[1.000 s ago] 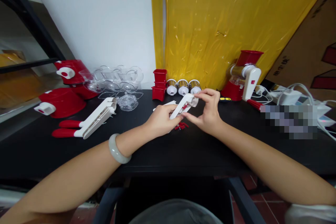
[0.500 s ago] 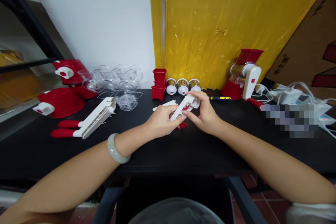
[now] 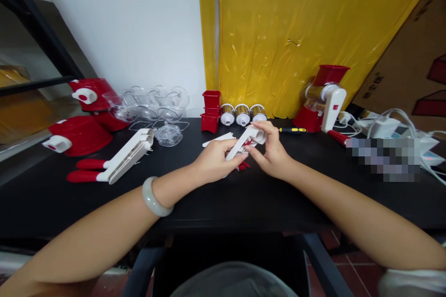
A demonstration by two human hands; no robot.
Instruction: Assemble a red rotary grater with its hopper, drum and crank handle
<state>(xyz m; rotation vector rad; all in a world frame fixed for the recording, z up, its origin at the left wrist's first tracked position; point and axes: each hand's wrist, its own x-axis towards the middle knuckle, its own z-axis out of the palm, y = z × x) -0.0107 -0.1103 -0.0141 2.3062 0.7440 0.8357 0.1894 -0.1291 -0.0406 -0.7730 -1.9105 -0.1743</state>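
Observation:
Both hands hold one long white plastic handle part (image 3: 245, 139) just above the black table (image 3: 209, 204). My left hand (image 3: 213, 162) grips its lower end with fingers curled. My right hand (image 3: 270, 151) pinches the upper rounded end, thumb and forefinger pressed at the middle where a small red piece shows. A few small red clips (image 3: 243, 165) lie on the table under the hands. A second white handle part (image 3: 219, 138) lies flat just behind the left hand.
To the left lie white-and-red crank handles (image 3: 114, 162), red bases (image 3: 81, 134) and clear plastic bowls (image 3: 153, 104). Behind the hands stand red cups (image 3: 211, 110) and three metal drums (image 3: 243, 114). An assembled red grater (image 3: 324, 100), a screwdriver (image 3: 292, 130) and white cables (image 3: 383, 125) sit right.
My right hand slid down from the top of the white part to pinch nearer its middle. The part tilted slightly and moved a little left. The screwdriver behind came into view.

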